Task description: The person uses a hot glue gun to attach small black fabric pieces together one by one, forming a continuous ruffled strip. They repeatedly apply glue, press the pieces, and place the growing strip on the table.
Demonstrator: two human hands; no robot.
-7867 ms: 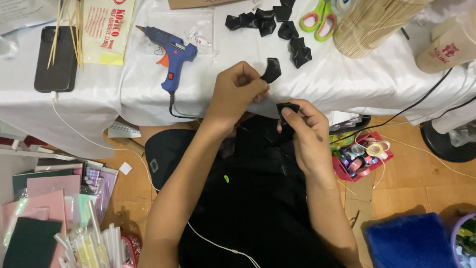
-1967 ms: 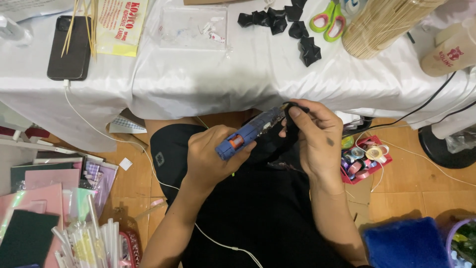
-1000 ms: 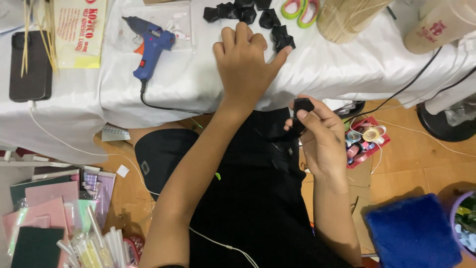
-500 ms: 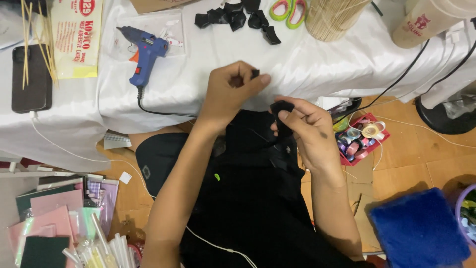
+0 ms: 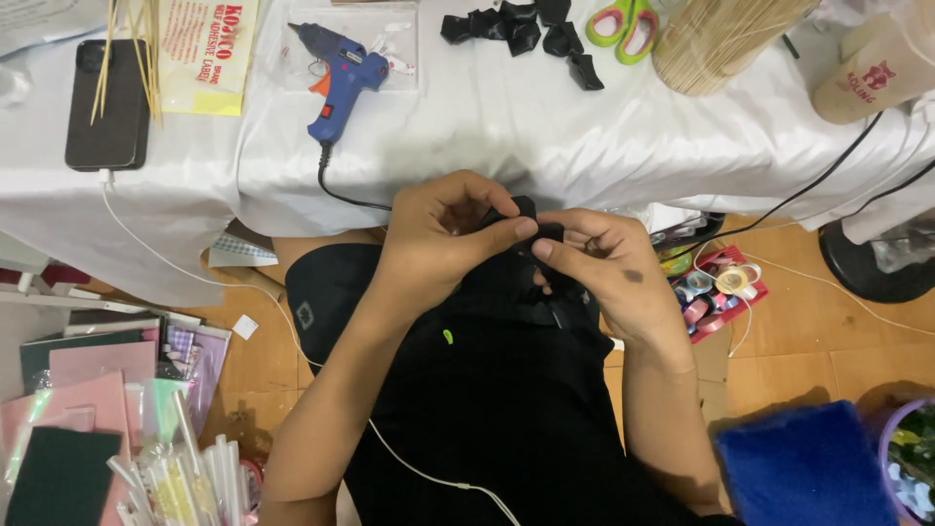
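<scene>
Far to the left of your grip, on the white-draped tabletop (image 5: 545,146), a black phone (image 5: 107,102) lies flat with thin wooden skewers (image 5: 131,44) across its top edge, and a yellow-and-white label packet (image 5: 205,49) sits just beside it. Below that, on the floor left of your left arm, lie stacked pink and dark craft sheets (image 5: 68,399) and a bundle of clear glue sticks (image 5: 195,477).

Nearer, up and to the left of your grip, the blue glue gun (image 5: 341,83) rests on a clear plastic sheet, its black cord (image 5: 341,190) dropping over the cloth edge toward your left hand.

Your left hand (image 5: 438,234) is closed, thumb and fingertips pinched on the small black fabric piece (image 5: 521,209) that sits between both hands, just off the tabletop's front edge and above your lap. Your right hand (image 5: 604,268) meets it from the other side, fingers curled and pressed onto the same piece, so both hands grip it together; much of the piece is hidden by your fingers.

Straight above your grip, well apart, a cluster of black fabric pieces (image 5: 526,29) lies on the cloth, with green-handled scissors (image 5: 623,24) just beside it and a bundle of pale sticks (image 5: 721,39) further right.

Right of your right hand, on the floor, sits a red tray of ribbon rolls (image 5: 716,287), and lower right a blue fuzzy cloth (image 5: 804,468)
</scene>
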